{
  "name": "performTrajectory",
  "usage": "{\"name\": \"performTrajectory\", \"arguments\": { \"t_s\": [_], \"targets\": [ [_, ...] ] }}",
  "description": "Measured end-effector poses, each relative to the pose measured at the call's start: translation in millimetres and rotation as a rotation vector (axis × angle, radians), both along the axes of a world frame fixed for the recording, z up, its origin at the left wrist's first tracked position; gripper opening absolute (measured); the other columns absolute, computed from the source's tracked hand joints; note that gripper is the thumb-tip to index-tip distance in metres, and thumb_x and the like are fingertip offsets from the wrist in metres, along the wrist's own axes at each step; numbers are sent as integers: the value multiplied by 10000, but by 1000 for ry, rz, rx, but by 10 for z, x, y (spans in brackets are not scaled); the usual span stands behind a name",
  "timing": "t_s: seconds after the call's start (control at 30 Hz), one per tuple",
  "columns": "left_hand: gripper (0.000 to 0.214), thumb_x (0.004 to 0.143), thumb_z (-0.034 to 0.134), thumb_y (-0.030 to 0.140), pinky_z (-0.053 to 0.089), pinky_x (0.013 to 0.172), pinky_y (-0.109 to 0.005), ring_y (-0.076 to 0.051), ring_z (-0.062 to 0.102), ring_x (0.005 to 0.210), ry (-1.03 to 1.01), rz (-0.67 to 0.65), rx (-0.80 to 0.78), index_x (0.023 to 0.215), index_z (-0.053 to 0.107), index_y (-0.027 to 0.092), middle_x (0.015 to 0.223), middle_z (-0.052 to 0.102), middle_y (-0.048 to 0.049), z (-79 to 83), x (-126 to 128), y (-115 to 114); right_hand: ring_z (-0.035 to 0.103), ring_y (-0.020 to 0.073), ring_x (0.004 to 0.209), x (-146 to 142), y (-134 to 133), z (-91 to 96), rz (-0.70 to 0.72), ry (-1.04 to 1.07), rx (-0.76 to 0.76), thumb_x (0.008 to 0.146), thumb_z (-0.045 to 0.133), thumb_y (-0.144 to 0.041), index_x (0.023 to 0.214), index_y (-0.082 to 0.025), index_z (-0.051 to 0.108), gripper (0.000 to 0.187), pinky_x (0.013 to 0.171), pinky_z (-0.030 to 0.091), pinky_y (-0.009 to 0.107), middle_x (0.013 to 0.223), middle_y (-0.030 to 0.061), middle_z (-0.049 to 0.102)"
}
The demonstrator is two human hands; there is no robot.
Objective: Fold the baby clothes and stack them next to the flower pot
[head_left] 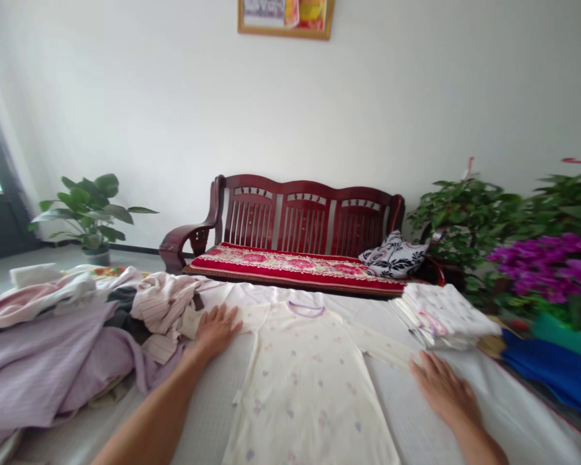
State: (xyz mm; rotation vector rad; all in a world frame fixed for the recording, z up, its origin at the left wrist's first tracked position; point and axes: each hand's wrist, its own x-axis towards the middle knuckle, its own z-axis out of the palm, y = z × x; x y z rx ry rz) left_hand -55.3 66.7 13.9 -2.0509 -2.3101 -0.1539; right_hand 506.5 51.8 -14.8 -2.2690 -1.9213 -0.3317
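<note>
Resting flat, well apart, the left hand [217, 330] and right hand [443, 387] touch the sleeves [382, 345] of a white patterned top [310, 387], spread between them but unfolded as I see it, a finished-looking folded stack [448, 313] beyond the right, a rumpled heap [53, 361] beside the left.

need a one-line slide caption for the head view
Left hand and right hand rest on the outstretched sleeves of a pale patterned top, between heaped clothes and a folded stack.
</note>
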Motion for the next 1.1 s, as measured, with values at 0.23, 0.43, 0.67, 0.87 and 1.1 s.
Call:
{"name": "performTrajectory", "arguments": {
  "t_s": [0.23, 0.43, 0.67, 0.87, 1.1],
  "targets": [
    [653, 962, 300, 585, 209, 1153, -475, -351, 293, 1461, 23, 170, 16, 1515, 385, 249, 1575, 351, -167, -71, -188, -60, 375, 308, 1416, 30, 16, -1, -13, -109, -132, 835, 376, -247, 1284, -289, 620, 512, 1071, 365, 584, 1516, 70, 468],
    [631, 964, 334, 545, 215, 1143, -476, -356, 349, 1427, 28, 236, 103, 1491, 434, 214, 1534, 412, -189, -130, -188, -82, 413, 313, 1386, 40, 4, 30, -18, -16, -94, 838, 384, -309, 1266, -303, 620, 489, 1062, 371, 587, 1473, 78, 510],
    [590, 966, 361, 507, 222, 1124, -468, -368, 394, 1384, 74, 261, 189, 1448, 499, 196, 1485, 475, -192, -152, -167, -110, 316, 300, 1449, -113, -14, 108, -195, 144, -86, 908, 199, -453, 1471, -131, 411, 683, 1113, 328, 559, 1563, 145, 376],
    [487, 961, 330, 259, 223, 1106, -447, -330, 430, 1339, 88, 242, 263, 1365, 591, 185, 1397, 566, -166, -176, -238, -110, 368, 319, 1416, -86, -13, 79, -222, 152, -37, 910, 194, -474, 1446, -125, 438, 684, 1088, 355, 547, 1537, 164, 410],
    [470, 942, 373, 263, 160, 1122, -487, -356, 368, 1373, 79, 275, 302, 1330, 628, 187, 1364, 594, -162, -192, -265, -95, 480, 351, 1323, -66, -31, 73, -227, 121, 24, 895, 283, -471, 1292, -206, 575, 560, 1019, 403, 571, 1382, 192, 553]
  ]
}}
